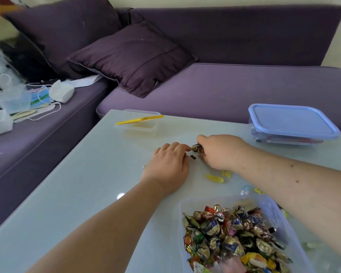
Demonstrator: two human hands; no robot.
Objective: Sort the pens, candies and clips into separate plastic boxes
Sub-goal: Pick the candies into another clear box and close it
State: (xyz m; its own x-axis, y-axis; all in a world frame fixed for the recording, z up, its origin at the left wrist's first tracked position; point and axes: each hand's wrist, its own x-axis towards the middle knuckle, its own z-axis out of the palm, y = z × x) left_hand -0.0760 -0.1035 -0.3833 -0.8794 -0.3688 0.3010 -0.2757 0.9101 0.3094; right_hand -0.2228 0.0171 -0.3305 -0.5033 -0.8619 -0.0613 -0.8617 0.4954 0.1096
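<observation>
I log: table, centre frame; open candy box, lower right, heaped full; lidded blue box, right; my left hand flat, fingers loosely bent, holding nothing; my right hand pinching a wrapped candy; yellow clips below it.

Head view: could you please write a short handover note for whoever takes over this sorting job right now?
Right hand pinches a gold candy off the table. Left hand rests flat beside it, holding nothing visible.
Done: candy box nearly full; pens in the lidded blue box.
Left: this candy, the brown scraps, and the yellow clips near the right forearm. The small box with the tilted yellow lid looks empty, probably for the clips.
</observation>
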